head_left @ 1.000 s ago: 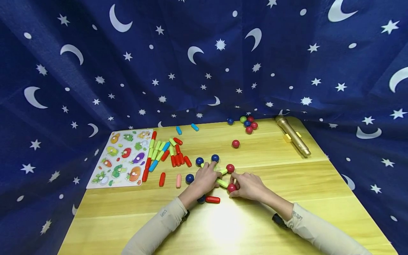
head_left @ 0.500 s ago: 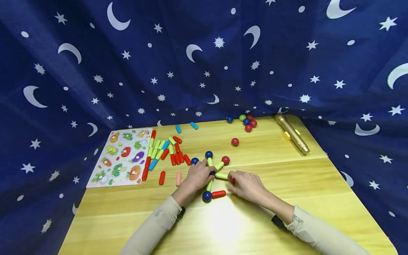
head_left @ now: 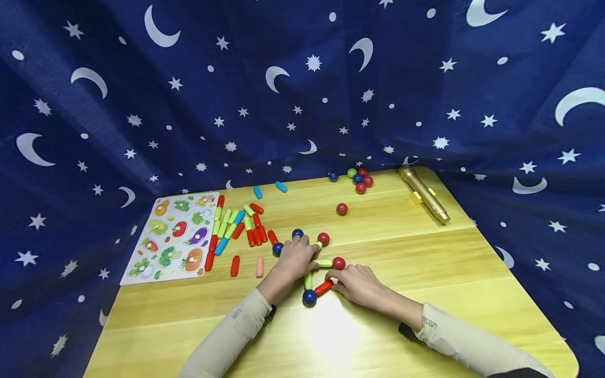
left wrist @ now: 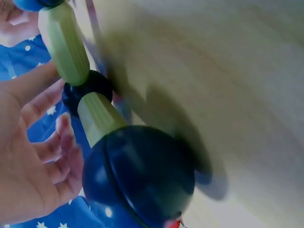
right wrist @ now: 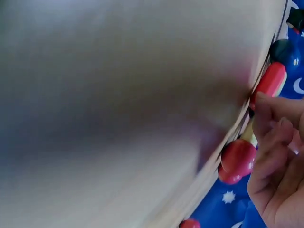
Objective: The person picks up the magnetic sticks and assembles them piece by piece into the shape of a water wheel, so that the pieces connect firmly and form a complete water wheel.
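Green sticks and balls form a star-like build under my left hand (head_left: 296, 257), whose thumb and finger pinch it at the dark blue hub ball (left wrist: 90, 92). Its front arm is a green stick (head_left: 308, 281) ending in a large blue ball (head_left: 309, 297). Touching that ball is a red stick (head_left: 323, 287); my right hand (head_left: 361, 283) pinches its far end between thumb and finger. Other arms end in a crimson ball (head_left: 338, 263), a second crimson ball (head_left: 323, 239) and blue balls (head_left: 278, 249). My left hand hides the hub from the head view.
To the left are loose red, green and blue sticks (head_left: 231, 231) beside a vegetable puzzle board (head_left: 165, 239). Several balls (head_left: 361, 187) cluster at the back, with a lone crimson ball (head_left: 342, 209) nearer. A gold microphone (head_left: 424, 194) lies at back right, before a starry curtain (head_left: 302, 94).
My right hand has let go of a crimson ball and moved toward the front to the red stick, whose far end now angles up and right. My left hand stays on the build, which has turned slightly.
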A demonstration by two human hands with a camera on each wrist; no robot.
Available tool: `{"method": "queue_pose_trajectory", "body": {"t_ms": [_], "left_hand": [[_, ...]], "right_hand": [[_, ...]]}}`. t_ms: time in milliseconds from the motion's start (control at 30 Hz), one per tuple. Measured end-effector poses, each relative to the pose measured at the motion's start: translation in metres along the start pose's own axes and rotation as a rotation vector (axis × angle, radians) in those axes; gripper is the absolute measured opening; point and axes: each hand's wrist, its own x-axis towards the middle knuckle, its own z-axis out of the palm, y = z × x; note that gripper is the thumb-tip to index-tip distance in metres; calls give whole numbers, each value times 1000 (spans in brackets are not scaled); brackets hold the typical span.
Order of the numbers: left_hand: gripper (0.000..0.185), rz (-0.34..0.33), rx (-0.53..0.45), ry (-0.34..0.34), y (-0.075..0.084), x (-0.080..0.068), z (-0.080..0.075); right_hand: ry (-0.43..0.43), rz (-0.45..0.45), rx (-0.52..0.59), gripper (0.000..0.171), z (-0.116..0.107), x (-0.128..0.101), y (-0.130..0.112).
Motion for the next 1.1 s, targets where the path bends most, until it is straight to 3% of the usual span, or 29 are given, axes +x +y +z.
{"method": "queue_pose_trajectory", "body": {"t_ms": [133, 267, 367, 500, 667, 933, 1100], "left_hand": [[30, 13, -103, -37, -5, -5, -5], [36, -32, -204, -69, -16, -13, -16], [42, -84, -231, -100, -25, -19, -21], [41, -76, -264, -134, -30, -21, -18], [32, -50, -267, -77, -24, -19, -6], [35, -67, -257, -33, -22, -20, -6], [22, -103, -104, 141, 0, -27, -7]], "right_hand": [[33, 66, 51, 21, -8, 4, 8], [52, 194, 119, 36, -21, 12, 23], [5, 232, 168, 45, -26, 17, 32], [-78, 260, 226, 39, -25, 19, 36], [-86, 289, 249, 32, -21, 16, 35], [-146, 267, 296, 33, -20, 12, 25], [-169, 247, 336, 36, -17, 11, 25]]}}
